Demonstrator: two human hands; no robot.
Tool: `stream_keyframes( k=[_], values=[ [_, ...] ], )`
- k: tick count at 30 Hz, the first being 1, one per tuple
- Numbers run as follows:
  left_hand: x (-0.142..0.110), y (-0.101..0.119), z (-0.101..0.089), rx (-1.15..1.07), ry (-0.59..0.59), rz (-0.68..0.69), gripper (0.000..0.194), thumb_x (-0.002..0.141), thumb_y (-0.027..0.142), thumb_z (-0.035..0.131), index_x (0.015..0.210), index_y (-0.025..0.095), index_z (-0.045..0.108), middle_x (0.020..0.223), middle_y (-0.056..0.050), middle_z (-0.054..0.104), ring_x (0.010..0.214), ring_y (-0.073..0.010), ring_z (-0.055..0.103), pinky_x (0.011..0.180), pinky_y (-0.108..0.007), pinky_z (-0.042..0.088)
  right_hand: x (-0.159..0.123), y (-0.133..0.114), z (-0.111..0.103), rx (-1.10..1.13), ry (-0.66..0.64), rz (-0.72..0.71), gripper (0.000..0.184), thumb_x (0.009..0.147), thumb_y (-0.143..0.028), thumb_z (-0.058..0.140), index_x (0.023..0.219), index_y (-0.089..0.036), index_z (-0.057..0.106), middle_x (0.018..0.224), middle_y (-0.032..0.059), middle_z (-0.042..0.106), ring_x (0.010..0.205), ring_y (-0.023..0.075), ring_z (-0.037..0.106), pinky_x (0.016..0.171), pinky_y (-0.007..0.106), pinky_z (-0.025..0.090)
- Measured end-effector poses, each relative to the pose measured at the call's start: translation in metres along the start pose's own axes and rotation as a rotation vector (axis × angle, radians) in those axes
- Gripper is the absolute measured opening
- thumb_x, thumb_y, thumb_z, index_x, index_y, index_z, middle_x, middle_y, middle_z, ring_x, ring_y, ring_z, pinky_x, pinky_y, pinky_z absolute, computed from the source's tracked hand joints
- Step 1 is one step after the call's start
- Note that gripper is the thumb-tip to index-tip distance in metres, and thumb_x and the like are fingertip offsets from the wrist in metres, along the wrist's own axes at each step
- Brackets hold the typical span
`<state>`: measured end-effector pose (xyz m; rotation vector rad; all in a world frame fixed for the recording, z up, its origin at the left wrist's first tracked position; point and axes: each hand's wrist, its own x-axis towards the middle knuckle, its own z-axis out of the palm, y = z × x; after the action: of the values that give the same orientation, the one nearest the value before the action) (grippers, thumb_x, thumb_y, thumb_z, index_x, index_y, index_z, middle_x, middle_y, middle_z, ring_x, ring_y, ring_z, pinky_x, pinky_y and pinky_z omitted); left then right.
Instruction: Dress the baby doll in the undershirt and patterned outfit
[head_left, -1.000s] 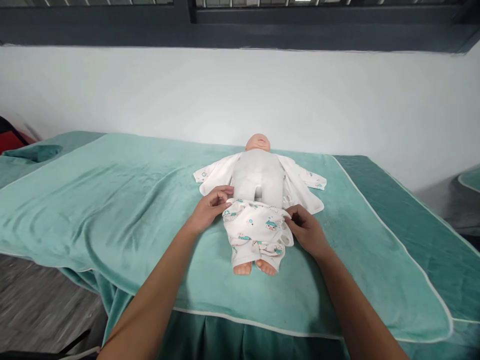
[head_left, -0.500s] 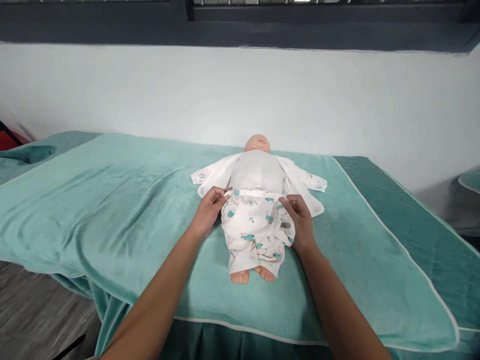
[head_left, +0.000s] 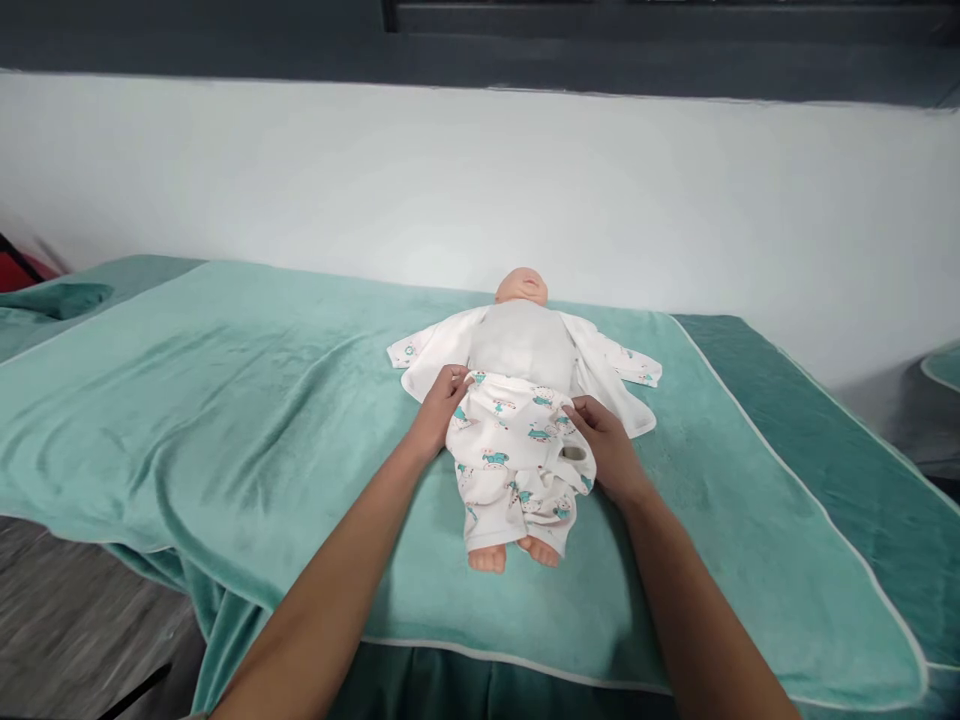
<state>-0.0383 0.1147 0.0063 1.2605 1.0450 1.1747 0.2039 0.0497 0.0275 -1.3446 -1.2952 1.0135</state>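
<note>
A baby doll (head_left: 522, 287) lies on its back, head toward the wall and feet toward me. White baby pants (head_left: 517, 425) with a green and red cartoon print cover its legs up to the waist, and both feet (head_left: 487, 559) stick out of the cuffs. My left hand (head_left: 445, 405) pinches the waistband at its left corner. At the right corner, my right hand (head_left: 604, 440) grips the same waistband. An open white jacket (head_left: 630, 410) with printed sleeves spreads out under the doll, over a plain white undershirt (head_left: 523, 340).
A light green plush blanket (head_left: 225, 400) with pale piping covers the bed under the doll. Darker green cloth (head_left: 840, 430) shows at the right. Behind stands a white wall (head_left: 450, 180); grey floor (head_left: 67, 610) lies at the lower left.
My left hand has raised its side of the waistband slightly toward the doll's belly. The right hand still holds the other side, and the view has shifted a little.
</note>
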Motion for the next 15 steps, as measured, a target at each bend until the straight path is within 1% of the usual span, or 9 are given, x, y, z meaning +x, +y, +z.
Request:
stream_keyframes(
  k=[2, 4, 6, 7, 9, 12, 15],
  values=[
    [0.000, 0.000, -0.003, -0.049, -0.048, -0.045, 0.039, 0.087, 0.046, 0.064, 0.119, 0.024, 0.057, 0.095, -0.001, 0.066, 0.079, -0.0155, 0.060, 0.067, -0.026, 0.045, 0.001, -0.005, -0.008, 0.018, -0.139, 0.028, 0.031, 0.084, -0.051, 0.070, 0.088, -0.022, 0.061, 0.080, -0.0005, 0.065, 0.071, 0.0153, 0.055, 0.062, 0.027, 0.045],
    [-0.001, 0.002, -0.005, -0.093, -0.070, -0.065, 0.051, 0.084, 0.040, 0.069, 0.131, 0.025, 0.056, 0.116, -0.005, 0.068, 0.097, -0.0190, 0.064, 0.080, -0.029, 0.049, 0.003, -0.012, -0.015, 0.035, -0.308, 0.048, 0.031, 0.079, -0.046, 0.075, 0.095, -0.021, 0.063, 0.093, 0.0023, 0.070, 0.081, 0.0182, 0.061, 0.072, 0.031, 0.050],
    [-0.002, 0.006, -0.006, -0.126, -0.110, -0.072, 0.055, 0.081, 0.035, 0.071, 0.134, 0.025, 0.057, 0.133, -0.007, 0.064, 0.113, -0.0223, 0.062, 0.093, -0.031, 0.048, 0.005, -0.018, -0.020, 0.027, -0.427, 0.053, 0.035, 0.074, -0.041, 0.080, 0.099, -0.021, 0.066, 0.101, 0.0043, 0.072, 0.090, 0.0217, 0.064, 0.082, 0.037, 0.053],
    [-0.003, 0.009, -0.007, -0.137, -0.142, -0.074, 0.055, 0.081, 0.034, 0.072, 0.133, 0.024, 0.059, 0.136, -0.007, 0.063, 0.117, -0.0237, 0.061, 0.096, -0.033, 0.048, 0.007, -0.020, -0.022, 0.015, -0.461, 0.051, 0.036, 0.073, -0.039, 0.081, 0.101, -0.020, 0.067, 0.102, 0.0047, 0.072, 0.092, 0.0230, 0.065, 0.085, 0.039, 0.053],
    [-0.005, 0.015, -0.007, -0.150, -0.209, -0.080, 0.054, 0.080, 0.035, 0.073, 0.132, 0.024, 0.062, 0.137, -0.007, 0.064, 0.117, -0.0254, 0.062, 0.097, -0.034, 0.048, 0.009, -0.022, -0.023, -0.011, -0.503, 0.059, 0.038, 0.072, -0.037, 0.080, 0.104, -0.021, 0.070, 0.098, 0.0043, 0.073, 0.092, 0.0244, 0.066, 0.085, 0.040, 0.054],
    [-0.008, 0.022, -0.008, -0.175, -0.259, -0.096, 0.055, 0.079, 0.034, 0.075, 0.131, 0.026, 0.063, 0.134, -0.006, 0.066, 0.113, -0.0252, 0.064, 0.093, -0.033, 0.051, 0.012, -0.020, -0.021, -0.049, -0.521, 0.081, 0.033, 0.074, -0.037, 0.076, 0.103, -0.022, 0.072, 0.084, 0.0023, 0.074, 0.081, 0.0236, 0.067, 0.073, 0.037, 0.056],
    [-0.008, 0.022, -0.009, -0.213, -0.278, -0.125, 0.056, 0.077, 0.030, 0.077, 0.131, 0.027, 0.064, 0.131, -0.007, 0.068, 0.112, -0.0241, 0.065, 0.092, -0.032, 0.052, 0.014, -0.014, -0.014, -0.083, -0.433, 0.071, 0.025, 0.075, -0.037, 0.074, 0.095, -0.022, 0.072, 0.068, 0.0002, 0.070, 0.067, 0.0207, 0.064, 0.060, 0.033, 0.054]
  ],
)
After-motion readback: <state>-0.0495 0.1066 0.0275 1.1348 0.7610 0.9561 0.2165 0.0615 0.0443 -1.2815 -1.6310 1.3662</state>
